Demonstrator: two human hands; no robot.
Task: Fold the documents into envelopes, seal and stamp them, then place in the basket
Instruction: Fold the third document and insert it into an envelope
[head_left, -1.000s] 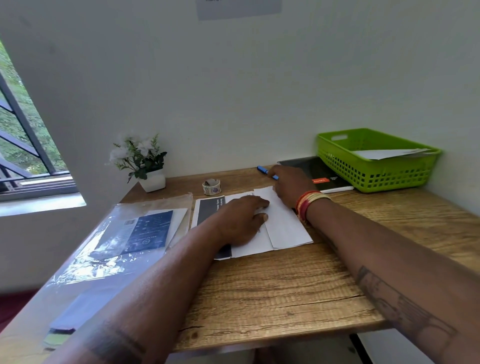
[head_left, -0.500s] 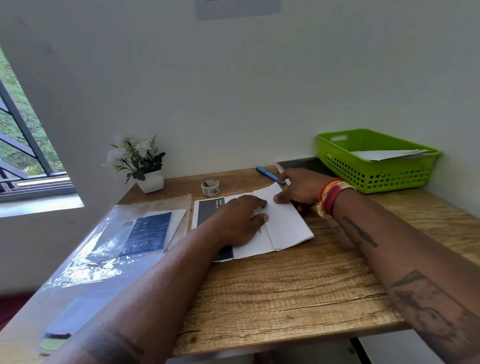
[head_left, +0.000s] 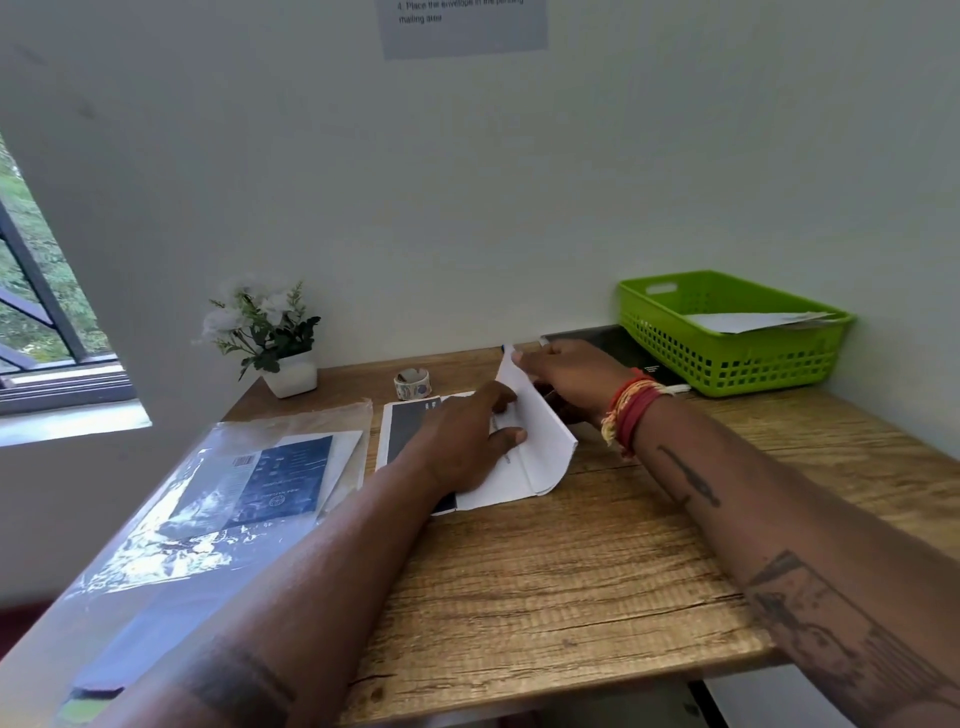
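Since the earlier frames the right hand (head_left: 566, 375) has left the blue pen and lifted the right edge of the white document (head_left: 540, 447), so that flap now stands curled up and leaning leftward where it lay flat before. The head view shows that hand pinching the flap's top corner between thumb and fingers, closed on the paper. The left hand (head_left: 462, 441) lies palm down with fingers spread, open and pressing the document flat to the worktop (head_left: 545, 587), gripping nothing. The document sits near the centre of the worktop; a dark-printed sheet (head_left: 408, 426) shows from beneath it at 9 o'clock. At 11 o'clock from it stands a small tape roll (head_left: 413, 383), and farther at 10 o'clock a white potted plant (head_left: 280, 343) by the wall. At 8 o'clock lies a clear plastic sleeve (head_left: 208, 519) holding printed papers. At 2 o'clock, well apart, the green basket (head_left: 727, 358) sits against the wall with a white envelope (head_left: 748, 321) inside, and a dark book (head_left: 618, 348) lies just beside its left wall.
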